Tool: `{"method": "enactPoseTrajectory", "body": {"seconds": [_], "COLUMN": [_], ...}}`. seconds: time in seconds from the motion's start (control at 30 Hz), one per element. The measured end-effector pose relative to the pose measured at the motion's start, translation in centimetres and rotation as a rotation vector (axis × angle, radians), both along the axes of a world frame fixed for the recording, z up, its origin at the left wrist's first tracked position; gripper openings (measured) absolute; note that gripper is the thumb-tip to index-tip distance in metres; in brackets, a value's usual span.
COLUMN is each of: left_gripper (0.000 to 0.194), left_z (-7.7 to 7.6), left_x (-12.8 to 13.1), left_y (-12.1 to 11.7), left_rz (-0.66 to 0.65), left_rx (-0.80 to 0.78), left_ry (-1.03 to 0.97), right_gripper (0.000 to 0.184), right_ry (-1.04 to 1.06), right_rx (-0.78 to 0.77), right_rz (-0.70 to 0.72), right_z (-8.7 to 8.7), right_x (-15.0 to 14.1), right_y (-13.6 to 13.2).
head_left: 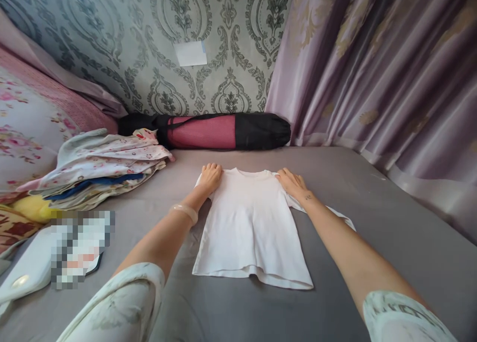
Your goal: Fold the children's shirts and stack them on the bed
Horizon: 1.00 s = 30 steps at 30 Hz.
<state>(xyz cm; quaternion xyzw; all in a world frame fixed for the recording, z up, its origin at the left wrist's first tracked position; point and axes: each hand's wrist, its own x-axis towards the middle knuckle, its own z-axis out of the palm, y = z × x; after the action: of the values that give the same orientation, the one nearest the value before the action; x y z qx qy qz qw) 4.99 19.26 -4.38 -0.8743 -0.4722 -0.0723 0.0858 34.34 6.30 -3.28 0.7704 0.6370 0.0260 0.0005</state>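
A white shirt (251,223) lies spread on the grey bed sheet (156,252), its neckline away from me and its hem towards me. The cloth has soft creases down the middle. At its left shoulder seam, my left hand (211,177) is closed on the fabric with curled fingers. My right hand (292,183) grips the opposite shoulder in the same way. Part of the right sleeve shows from behind my right forearm; the left sleeve is mostly covered by my left hand and wrist.
A pile of folded clothes (108,158) is at the left beside a floral pillow (26,118). A pink and black rolled bag (208,132) lies along the wallpapered wall. Purple curtains (354,74) hang on the right. A white case (33,262) and a blurred-out item sit at lower left.
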Motion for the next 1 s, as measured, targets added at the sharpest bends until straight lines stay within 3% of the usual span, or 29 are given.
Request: {"method": "enactPoseTrajectory", "body": {"seconds": [0.17, 0.27, 0.33, 0.43, 0.57, 0.7, 0.87, 1.0], "left_gripper": [0.028, 0.034, 0.042, 0.06, 0.071, 0.072, 0.071, 0.067], "left_z": [1.2, 1.7, 1.3, -0.2, -2.1, -2.4, -2.2, -1.4], "left_x": [0.8, 2.5, 3.6, 4.7, 4.6, 4.5, 4.5, 4.5], "left_y": [-1.6, -3.7, -5.1, -6.3, -6.2, -5.9, -5.7, -5.3], "left_rz": [0.057, -0.055, -0.129, -0.109, -0.063, -0.049, -0.041, -0.056], "left_rx": [-0.025, -0.063, -0.112, -0.179, -0.261, -0.276, -0.322, -0.358], "left_ry": [-0.001, -0.034, -0.038, -0.029, -0.018, -0.01, 0.0, 0.019], "right_gripper": [0.033, 0.042, 0.05, 0.06, 0.065, 0.065, 0.061, 0.052], "right_ry": [-0.036, 0.014, 0.072, 0.145, 0.211, 0.221, 0.397, 0.605], "right_rx": [0.158, 0.224, 0.183, 0.085, 0.014, 0.017, -0.011, 0.266], "right_rz": [-0.034, 0.065, 0.139, 0.134, 0.098, 0.09, 0.112, 0.059], "right_z": [0.3, 0.0, -0.6, -1.7, -2.8, -3.1, -1.4, 1.6], "right_x": [-1.3, -3.4, -5.0, -6.5, -6.7, -6.6, -6.0, -2.1], "right_y": [-0.5, -0.8, -0.9, -0.9, -0.9, -0.8, -0.9, -3.9]}}
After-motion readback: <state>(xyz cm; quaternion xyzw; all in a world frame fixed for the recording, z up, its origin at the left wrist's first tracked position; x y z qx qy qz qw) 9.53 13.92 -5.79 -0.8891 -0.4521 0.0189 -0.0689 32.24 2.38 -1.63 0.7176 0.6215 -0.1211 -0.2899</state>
